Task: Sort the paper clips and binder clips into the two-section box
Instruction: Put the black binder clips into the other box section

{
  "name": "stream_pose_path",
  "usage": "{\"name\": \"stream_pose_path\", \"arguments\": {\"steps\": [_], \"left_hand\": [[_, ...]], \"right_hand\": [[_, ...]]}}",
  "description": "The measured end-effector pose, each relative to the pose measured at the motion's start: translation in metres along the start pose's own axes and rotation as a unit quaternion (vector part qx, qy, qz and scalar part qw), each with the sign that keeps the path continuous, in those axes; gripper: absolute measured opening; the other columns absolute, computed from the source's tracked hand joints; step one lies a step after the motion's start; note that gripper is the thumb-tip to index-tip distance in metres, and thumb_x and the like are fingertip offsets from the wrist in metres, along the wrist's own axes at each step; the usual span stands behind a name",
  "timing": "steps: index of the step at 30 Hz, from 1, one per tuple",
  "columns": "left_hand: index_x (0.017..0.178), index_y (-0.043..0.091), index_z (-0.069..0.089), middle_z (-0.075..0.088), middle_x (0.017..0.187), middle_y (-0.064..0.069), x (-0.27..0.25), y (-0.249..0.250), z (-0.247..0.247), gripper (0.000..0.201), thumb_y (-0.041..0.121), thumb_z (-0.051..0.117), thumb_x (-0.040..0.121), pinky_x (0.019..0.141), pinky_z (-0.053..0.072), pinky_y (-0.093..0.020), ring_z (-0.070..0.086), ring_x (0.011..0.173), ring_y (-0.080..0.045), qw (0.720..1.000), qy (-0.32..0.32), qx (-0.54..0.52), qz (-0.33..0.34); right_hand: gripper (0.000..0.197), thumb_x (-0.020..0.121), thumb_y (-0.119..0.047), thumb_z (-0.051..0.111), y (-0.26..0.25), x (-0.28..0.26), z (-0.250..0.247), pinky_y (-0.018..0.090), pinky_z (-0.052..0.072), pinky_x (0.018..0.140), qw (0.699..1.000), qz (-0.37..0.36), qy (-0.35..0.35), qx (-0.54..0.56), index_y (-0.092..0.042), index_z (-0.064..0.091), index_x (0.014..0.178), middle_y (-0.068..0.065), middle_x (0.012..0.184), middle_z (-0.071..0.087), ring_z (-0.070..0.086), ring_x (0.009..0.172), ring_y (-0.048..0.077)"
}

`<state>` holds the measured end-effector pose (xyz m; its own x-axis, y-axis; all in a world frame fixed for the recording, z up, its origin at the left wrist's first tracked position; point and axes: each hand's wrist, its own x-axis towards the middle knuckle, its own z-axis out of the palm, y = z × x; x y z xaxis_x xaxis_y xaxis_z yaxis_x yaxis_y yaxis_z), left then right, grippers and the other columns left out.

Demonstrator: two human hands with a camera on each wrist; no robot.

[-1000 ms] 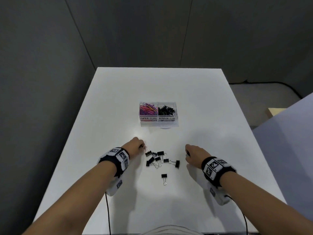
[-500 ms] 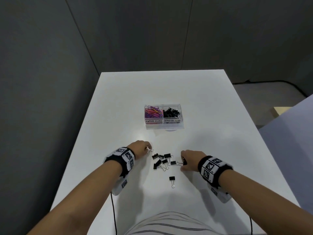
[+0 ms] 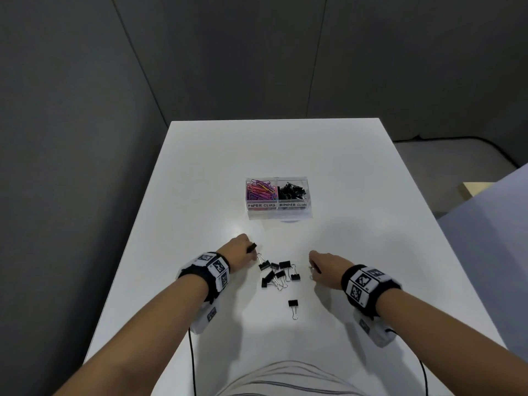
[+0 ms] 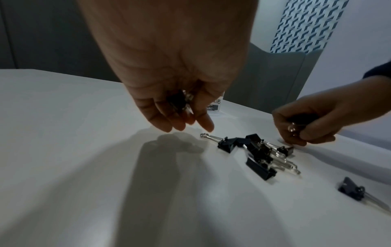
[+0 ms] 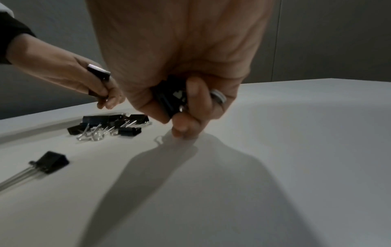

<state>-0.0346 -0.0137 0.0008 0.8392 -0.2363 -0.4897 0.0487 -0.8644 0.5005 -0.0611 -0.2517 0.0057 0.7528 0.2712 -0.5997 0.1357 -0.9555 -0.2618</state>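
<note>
A clear two-section box stands mid-table, with coloured paper clips in its left section and black binder clips in its right. Several loose black binder clips lie in a cluster between my hands, and one binder clip lies apart, nearer me. My left hand holds a black binder clip just left of the cluster. My right hand grips another black binder clip to the right of the cluster, fingertips close to the table.
The white table has dark grey walls behind and to its left. Its right edge borders a floor with a cable. Thin cables hang from both wrist cameras at the near edge.
My right hand picked up a binder clip from the right of the cluster and drew back to the right. My left hand lifted slightly with its clip.
</note>
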Motion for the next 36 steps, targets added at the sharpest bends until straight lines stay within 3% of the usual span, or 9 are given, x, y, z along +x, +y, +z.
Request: {"name": "stream_pose_path", "arguments": {"steps": [4,8,11,15,18,22,25,31,36], "left_hand": [[0.121,0.009,0.055,0.062,0.118,-0.013,0.0,0.006,-0.001,0.028,0.01,0.041,0.096,0.088,0.042,-0.029,0.057,0.109,-0.029,0.999,-0.009,0.032,0.039],[0.102,0.007,0.058,0.063,0.111,-0.013,0.004,0.012,0.0,0.023,0.028,0.048,0.095,0.08,0.04,-0.031,0.057,0.096,-0.027,0.996,-0.026,0.073,0.054],[0.091,0.016,0.048,0.058,0.099,-0.004,0.004,0.012,0.001,0.03,0.043,0.06,0.086,0.074,0.037,-0.027,0.05,0.085,-0.018,0.996,-0.032,0.072,0.042],[0.116,0.018,0.047,0.059,0.115,-0.007,0.006,0.01,0.002,0.042,0.039,0.065,0.083,0.082,0.042,-0.032,0.056,0.097,-0.022,0.99,-0.06,0.116,0.058],[0.118,0.021,0.049,0.056,0.12,-0.008,0.008,0.009,0.005,0.036,0.03,0.062,0.086,0.09,0.043,-0.035,0.055,0.109,-0.026,0.98,-0.071,0.169,0.074],[0.123,0.014,0.048,0.052,0.125,-0.009,0.014,0.012,0.008,0.039,0.03,0.059,0.089,0.093,0.042,-0.036,0.05,0.117,-0.027,0.974,-0.071,0.202,0.074],[0.123,0.009,0.046,0.05,0.126,-0.011,0.019,0.014,0.009,0.043,0.032,0.058,0.089,0.094,0.042,-0.038,0.048,0.118,-0.027,0.97,-0.068,0.217,0.08],[0.12,0.007,0.046,0.05,0.122,-0.011,0.03,0.005,0.002,0.042,0.034,0.05,0.089,0.089,0.045,-0.038,0.05,0.112,-0.028,0.961,-0.045,0.251,0.103],[0.128,0.002,0.043,0.045,0.131,-0.014,0.044,0.006,-0.01,0.042,0.031,0.029,0.101,0.087,0.045,-0.04,0.047,0.117,-0.03,0.932,-0.041,0.336,0.133]], "right_hand": [[0.021,0.097,-0.021,0.04,-0.002,0.004,-0.006,0.031,0.041,0.074,0.995,0.009,0.02,0.093,-0.013,0.043,0.116,0.012,0.104,0.065,0.056,0.082,0.024],[0.022,0.096,-0.019,0.042,-0.014,0.009,-0.011,0.028,0.037,0.074,0.992,0.013,0.017,0.124,-0.008,0.05,0.113,0.016,0.113,0.063,0.05,0.083,0.021],[0.031,0.095,-0.031,0.046,-0.023,0.014,-0.012,0.027,0.037,0.075,0.995,0.034,-0.009,0.095,-0.004,0.053,0.109,0.014,0.11,0.061,0.048,0.086,0.02],[0.043,0.089,-0.045,0.054,-0.031,0.019,-0.008,0.029,0.04,0.071,0.996,0.067,-0.051,0.014,-0.004,0.058,0.1,0.01,0.094,0.06,0.052,0.081,0.023],[0.041,0.085,-0.049,0.058,-0.036,0.02,-0.002,0.029,0.042,0.069,0.996,0.077,-0.039,-0.007,-0.009,0.054,0.09,0.009,0.094,0.062,0.056,0.081,0.023],[0.041,0.089,-0.04,0.054,-0.041,0.021,-0.003,0.032,0.046,0.085,0.997,0.071,-0.011,-0.036,-0.007,0.057,0.112,0.009,0.117,0.063,0.06,0.107,0.027],[0.039,0.09,-0.034,0.053,-0.039,0.023,-0.009,0.032,0.047,0.087,0.996,0.071,-0.023,-0.04,-0.005,0.056,0.116,0.011,0.12,0.061,0.059,0.11,0.028],[0.028,0.09,-0.023,0.046,-0.015,0.035,-0.028,0.029,0.041,0.076,0.997,0.079,-0.017,-0.015,-0.008,0.053,0.112,0.012,0.118,0.059,0.058,0.107,0.028],[0.01,0.093,-0.024,0.041,-0.004,0.051,-0.066,0.029,0.044,0.072,0.996,0.059,0.062,-0.031,-0.017,0.047,0.088,0.004,0.089,0.053,0.052,0.079,0.021]]}}
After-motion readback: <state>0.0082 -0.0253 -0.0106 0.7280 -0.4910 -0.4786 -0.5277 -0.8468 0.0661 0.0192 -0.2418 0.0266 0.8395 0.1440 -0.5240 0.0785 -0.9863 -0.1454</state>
